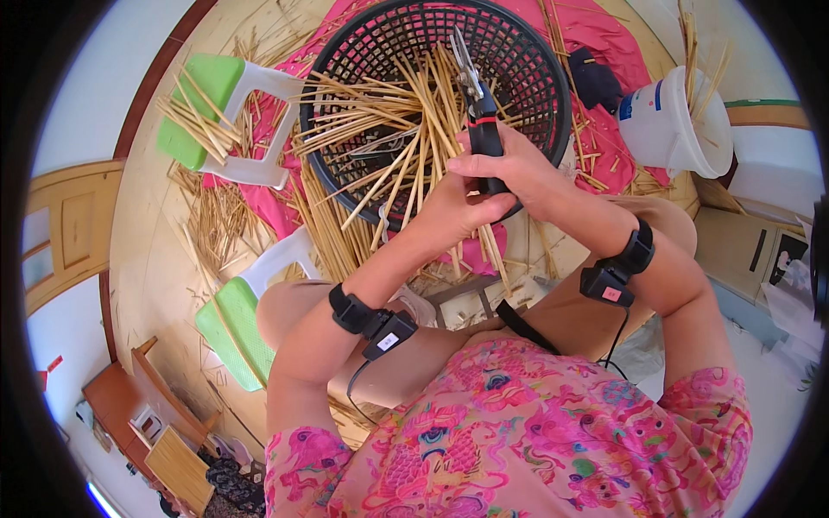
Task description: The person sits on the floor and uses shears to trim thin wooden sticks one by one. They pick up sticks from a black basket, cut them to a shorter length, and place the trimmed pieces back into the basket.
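Note:
Both hands meet over a black plastic mesh basket full of dry straw-coloured stalks. Black-handled cutting snips with metal blades point away from me, and my right hand is closed round their handle. The blades look slightly parted. My left hand is just below, its fingers touching the lower end of the handle; whether it also holds a stalk is hidden. Stalks fan out beneath the hands, some reaching over the basket's near rim.
Two green and white plastic stools, one bearing cut stalks, the other nearer me, stand at the left. A white bucket with stalks is at the right. Pink cloth and scattered stalks cover parts of the floor.

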{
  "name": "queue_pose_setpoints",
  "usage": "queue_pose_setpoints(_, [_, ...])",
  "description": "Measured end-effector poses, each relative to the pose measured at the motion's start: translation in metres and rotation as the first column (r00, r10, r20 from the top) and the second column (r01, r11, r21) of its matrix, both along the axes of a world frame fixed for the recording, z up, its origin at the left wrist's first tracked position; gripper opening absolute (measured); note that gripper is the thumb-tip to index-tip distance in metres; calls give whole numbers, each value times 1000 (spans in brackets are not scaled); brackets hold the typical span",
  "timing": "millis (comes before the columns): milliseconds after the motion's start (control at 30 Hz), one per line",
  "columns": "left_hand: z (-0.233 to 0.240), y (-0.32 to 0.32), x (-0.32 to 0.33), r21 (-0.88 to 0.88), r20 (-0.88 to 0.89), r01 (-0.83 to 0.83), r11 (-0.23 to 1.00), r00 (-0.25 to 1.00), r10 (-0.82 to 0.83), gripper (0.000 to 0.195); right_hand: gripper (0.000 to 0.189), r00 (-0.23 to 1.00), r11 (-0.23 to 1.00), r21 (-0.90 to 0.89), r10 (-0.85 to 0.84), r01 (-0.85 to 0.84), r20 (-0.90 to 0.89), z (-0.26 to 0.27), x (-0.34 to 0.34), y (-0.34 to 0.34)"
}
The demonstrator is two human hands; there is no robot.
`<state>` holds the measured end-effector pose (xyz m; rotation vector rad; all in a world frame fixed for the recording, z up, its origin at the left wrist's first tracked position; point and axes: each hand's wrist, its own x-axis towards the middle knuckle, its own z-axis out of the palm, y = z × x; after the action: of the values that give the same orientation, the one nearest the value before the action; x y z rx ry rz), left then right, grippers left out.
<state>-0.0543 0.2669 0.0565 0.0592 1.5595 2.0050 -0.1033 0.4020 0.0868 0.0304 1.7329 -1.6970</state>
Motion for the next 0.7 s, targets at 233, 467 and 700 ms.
queue_pose_setpoints(233, [1,-5,-5,-242,-332,-61,968,943,-24,96,24,928,945,-146,-245,294,279,-6,-11,-3])
queue_pose_setpoints(467, [-18,-46,-37,-313,-97,-275,909,962,257,36,13,890,826,-333,-427,456,160,23,-41,5])
queue_pose_setpoints(700, [-101,-33,-31,-664,-215,-193,723,975,63,29,22,818,694,-471,-316,545,481,57,-56,10])
